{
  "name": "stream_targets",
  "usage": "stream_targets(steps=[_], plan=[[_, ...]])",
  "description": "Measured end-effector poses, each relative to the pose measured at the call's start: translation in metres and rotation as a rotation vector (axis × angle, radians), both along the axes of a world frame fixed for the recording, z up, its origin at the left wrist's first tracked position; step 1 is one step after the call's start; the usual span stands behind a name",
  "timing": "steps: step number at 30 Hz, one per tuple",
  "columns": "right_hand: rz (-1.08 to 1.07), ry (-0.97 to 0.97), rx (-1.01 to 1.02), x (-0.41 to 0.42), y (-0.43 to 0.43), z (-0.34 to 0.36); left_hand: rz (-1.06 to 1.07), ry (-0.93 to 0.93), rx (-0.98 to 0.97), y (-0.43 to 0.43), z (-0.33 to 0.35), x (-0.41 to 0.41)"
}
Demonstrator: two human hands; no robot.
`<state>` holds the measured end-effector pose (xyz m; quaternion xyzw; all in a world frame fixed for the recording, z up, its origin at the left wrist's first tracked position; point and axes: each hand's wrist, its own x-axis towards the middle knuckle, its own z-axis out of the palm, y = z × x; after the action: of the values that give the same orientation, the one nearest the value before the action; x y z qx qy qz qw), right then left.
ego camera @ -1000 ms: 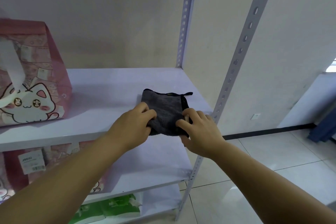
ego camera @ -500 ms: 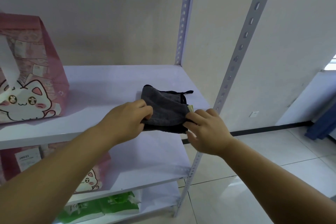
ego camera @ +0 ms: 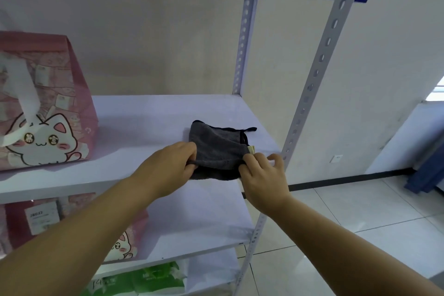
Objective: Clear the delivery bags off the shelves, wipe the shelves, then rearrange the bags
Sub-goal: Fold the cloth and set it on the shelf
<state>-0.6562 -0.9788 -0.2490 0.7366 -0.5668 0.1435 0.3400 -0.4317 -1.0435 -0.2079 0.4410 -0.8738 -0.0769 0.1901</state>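
In the head view, both hands were at the near edge of the middle shelf (ego camera: 144, 122), towards its right end. The left hand (ego camera: 168, 166) pinched the near left edge of a folded grey cloth (ego camera: 216, 149), and the right hand (ego camera: 264, 175) pinched its near right corner between thumb and forefinger, with the other fingers loosely spread. The cloth lay on the shelf surface, and its near edge was lifted a little by the two hands. On the far left of the same shelf a pink cat bag (ego camera: 40, 108) stood upright, well apart from the cloth. The lower shelf (ego camera: 211, 218) held a second pink bag (ego camera: 72, 221) on its left side, and a green bag (ego camera: 149, 279) lay on the lowest level. I judged that the task was in its wiping part and not far along: the right part of the middle shelf was bare and ready for the cloth, but bags were not yet cleared from three levels, so clearing, most of the wiping and the whole rearranging were left
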Motion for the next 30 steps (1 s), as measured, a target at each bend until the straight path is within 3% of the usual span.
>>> stream_targets(steps=[6,9,14,20,23,25,30], plan=[[0.133,-0.143,0.114,-0.003,0.001,0.044,0.044,0.085,-0.043,-0.003,0.025,0.009],[0.134,-0.338,0.274,-0.005,-0.004,0.091,-0.005,0.144,-0.072,-0.007,0.057,0.013],[0.238,-0.663,0.243,-0.009,-0.01,0.153,-0.1,0.171,-0.074,-0.007,0.12,0.024],[0.421,-1.08,0.35,-0.002,-0.017,0.194,-0.193,0.258,-0.063,-0.004,0.155,0.039],[0.423,-1.103,0.408,-0.004,-0.025,0.197,-0.098,0.279,-0.059,-0.016,0.155,0.04],[0.326,-0.998,0.383,-0.006,-0.034,0.194,-0.051,0.311,-0.069,-0.025,0.152,0.037],[0.203,-0.725,0.015,0.003,-0.049,0.187,-0.021,0.489,-0.183,-0.037,0.148,0.025]])
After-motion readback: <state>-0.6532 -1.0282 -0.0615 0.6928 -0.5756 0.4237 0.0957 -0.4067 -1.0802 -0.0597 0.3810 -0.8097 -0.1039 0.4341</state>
